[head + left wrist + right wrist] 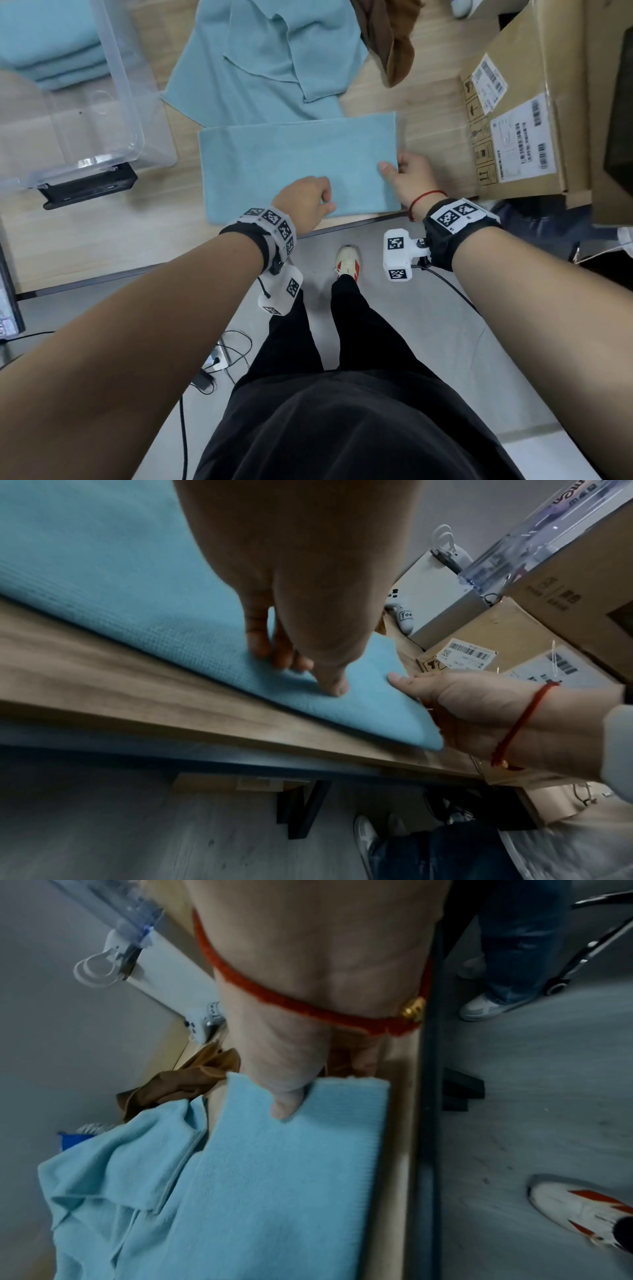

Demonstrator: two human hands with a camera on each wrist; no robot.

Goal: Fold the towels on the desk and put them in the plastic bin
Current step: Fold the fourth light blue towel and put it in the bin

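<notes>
Black trousers (342, 394) — marker-tagged wristbands (270, 222) — red string bracelet (424, 198).

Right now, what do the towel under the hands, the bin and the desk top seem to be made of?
Towel: light blue, matte, finely ribbed pile, likely microfibre or terry.
Bin: clear, glossy rigid plastic; folded towels show through its wall.
Desk top: pale wood-grain surface, smooth and matte, perhaps laminate rather than solid wood.
</notes>
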